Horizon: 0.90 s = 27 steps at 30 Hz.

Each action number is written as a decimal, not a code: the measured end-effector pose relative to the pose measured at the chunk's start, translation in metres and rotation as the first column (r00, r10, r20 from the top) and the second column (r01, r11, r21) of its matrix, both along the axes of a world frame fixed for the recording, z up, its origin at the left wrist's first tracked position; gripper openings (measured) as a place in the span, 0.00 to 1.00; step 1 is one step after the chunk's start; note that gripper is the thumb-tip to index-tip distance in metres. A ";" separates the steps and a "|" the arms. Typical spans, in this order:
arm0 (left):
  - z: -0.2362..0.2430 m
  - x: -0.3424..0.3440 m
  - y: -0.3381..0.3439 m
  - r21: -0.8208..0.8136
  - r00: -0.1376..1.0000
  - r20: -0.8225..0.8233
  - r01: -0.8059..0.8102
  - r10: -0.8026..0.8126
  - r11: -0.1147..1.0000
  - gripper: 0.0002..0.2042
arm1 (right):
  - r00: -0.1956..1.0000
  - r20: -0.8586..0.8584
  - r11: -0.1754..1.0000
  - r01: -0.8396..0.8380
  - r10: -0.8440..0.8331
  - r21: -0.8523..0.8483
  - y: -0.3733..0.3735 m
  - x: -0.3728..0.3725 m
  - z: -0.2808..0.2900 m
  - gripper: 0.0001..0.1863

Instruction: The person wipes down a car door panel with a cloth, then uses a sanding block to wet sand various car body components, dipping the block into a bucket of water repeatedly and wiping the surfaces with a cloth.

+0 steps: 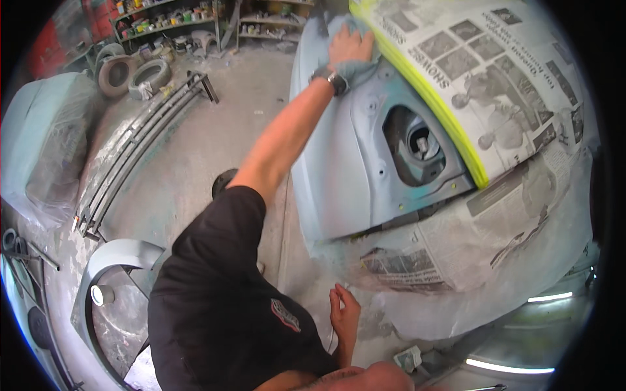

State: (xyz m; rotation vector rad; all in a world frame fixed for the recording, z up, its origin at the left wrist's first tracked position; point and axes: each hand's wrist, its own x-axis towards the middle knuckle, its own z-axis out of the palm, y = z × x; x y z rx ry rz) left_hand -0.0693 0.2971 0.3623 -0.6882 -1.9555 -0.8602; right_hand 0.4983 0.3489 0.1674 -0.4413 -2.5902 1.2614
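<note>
My left hand (352,47), a dark watch (336,81) on its wrist, is pressed over a grey-blue cloth (357,73) at the far end of a car body panel (332,176). The cloth spreads out from under the palm and fingers. The panel is pale blue-grey with darker and teal patches. A fuel filler opening (417,143) sits in its right part. Lower down, apart from the panel, my right hand (344,316) is held with fingers curled together; whether anything is between them I cannot make out.
Newspaper (502,85) edged with yellow tape (430,98) covers the car beside the panel. A metal rack (140,143) lies on the floor to the left, near tyres (150,78) and a wrapped part (49,143). A curved grey fender (88,296) lies nearer. Shelves (169,29) of tins stand behind.
</note>
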 end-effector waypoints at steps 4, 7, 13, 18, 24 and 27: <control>-0.049 0.076 0.006 -0.049 0.996 -0.091 0.017 -0.021 0.999 0.20 | 0.998 0.046 0.998 -0.040 0.037 0.050 0.000 -0.008 -0.007 0.14; -0.061 0.175 0.002 0.295 0.962 0.060 0.238 -0.267 0.925 0.20 | 0.993 0.071 0.995 -0.093 0.090 0.033 0.003 -0.018 -0.007 0.15; -0.098 0.277 0.003 0.311 0.945 0.039 0.298 -0.325 0.903 0.27 | 0.976 0.102 0.981 -0.195 0.192 0.016 0.017 -0.018 0.000 0.16; -0.173 0.323 -0.008 0.191 0.918 0.051 0.378 -0.394 0.906 0.31 | 0.971 0.118 0.975 -0.217 0.210 0.051 0.034 0.005 0.000 0.17; -0.330 0.347 -0.005 0.248 0.855 0.348 0.311 -0.384 0.917 0.33 | 0.960 0.234 0.983 -0.174 0.156 0.059 0.057 0.061 -0.028 0.17; -0.443 0.340 0.004 0.405 0.855 0.443 0.078 -0.270 0.911 0.33 | 0.947 0.253 0.965 -0.235 0.199 0.119 0.059 0.083 -0.037 0.16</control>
